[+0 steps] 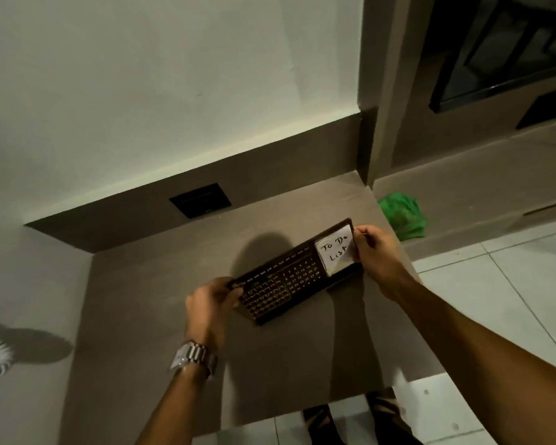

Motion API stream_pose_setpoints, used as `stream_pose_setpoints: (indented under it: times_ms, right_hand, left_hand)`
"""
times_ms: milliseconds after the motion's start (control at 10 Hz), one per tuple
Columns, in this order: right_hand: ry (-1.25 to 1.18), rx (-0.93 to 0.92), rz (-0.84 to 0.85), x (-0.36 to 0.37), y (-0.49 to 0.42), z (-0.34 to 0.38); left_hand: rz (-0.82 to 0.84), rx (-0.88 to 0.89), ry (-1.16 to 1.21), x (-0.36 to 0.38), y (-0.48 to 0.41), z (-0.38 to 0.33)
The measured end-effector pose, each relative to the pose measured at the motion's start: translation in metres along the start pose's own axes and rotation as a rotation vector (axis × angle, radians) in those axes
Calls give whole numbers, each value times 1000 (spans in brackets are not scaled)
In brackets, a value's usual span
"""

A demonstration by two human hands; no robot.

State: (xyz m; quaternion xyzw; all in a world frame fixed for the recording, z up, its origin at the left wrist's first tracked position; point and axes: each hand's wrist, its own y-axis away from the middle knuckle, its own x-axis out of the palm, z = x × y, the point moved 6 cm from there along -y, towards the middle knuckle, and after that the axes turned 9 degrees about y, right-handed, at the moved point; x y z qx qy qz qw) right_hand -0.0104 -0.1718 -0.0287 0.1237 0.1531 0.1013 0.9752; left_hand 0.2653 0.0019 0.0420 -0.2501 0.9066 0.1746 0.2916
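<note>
Before me, a dim room: pale wall point(142, 75) above a brown counter point(161, 284) with a black wall plate point(200, 200); white floor tiles point(511, 284), green cloth point(403, 216) at right.

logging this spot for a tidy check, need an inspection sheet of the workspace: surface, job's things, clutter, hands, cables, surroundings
surface: brown matte counter set against a white wall
job's things: dark calendar board with month and date grid, held low over the counter; white "To Do List" note at its right end
clutter: green cloth lying lower down, right of the counter
hands: left hand grips the board's left end, wristwatch on that wrist; right hand grips the right end beside the note
cables: nothing seen
surroundings: black wall plate in the backsplash, white tiled floor, dark window at top right
</note>
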Motion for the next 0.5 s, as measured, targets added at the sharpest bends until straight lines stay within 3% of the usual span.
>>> stream_pose_setpoints:
  times_ms: [200, 400, 500]
  right_hand:
    - [-75, -1, 79, 38, 4, 12]
    - [-15, -37, 144, 59, -7, 27]
    - [69, 1, 104, 54, -10, 25]
  left_hand:
    - [-150, -167, 371, -31, -38, 39]
    - [-183, -125, 330, -46, -61, 40]
    - [-205, -107, 185, -55, -58, 39]
